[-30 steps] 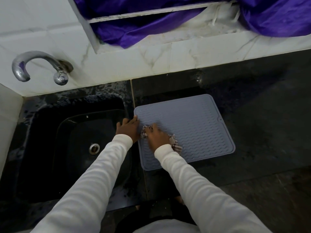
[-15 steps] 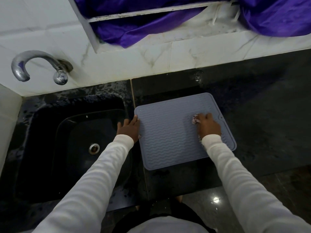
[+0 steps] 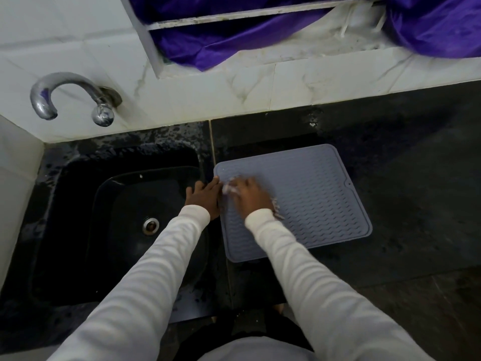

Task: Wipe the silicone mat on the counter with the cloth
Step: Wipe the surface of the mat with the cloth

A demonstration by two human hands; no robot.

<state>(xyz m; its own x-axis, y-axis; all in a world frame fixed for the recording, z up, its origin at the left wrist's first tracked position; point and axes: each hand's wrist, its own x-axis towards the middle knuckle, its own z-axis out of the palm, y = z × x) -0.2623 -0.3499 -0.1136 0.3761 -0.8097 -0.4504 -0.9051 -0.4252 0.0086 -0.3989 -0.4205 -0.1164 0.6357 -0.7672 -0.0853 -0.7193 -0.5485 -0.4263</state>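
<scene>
Head view: the grey silicone mat lies flat on the dark counter, just right of the black sink. The right hand presses a bunched cloth onto the mat's left part — blurred, mostly hidden beneath the hand, fingers curled over it. The left hand rests with fingers extended on the mat's left edge.

I see my right hand pressing a blurred, apparently striped cloth on the grey ribbed silicone mat; my left hand rests on its edge.
</scene>
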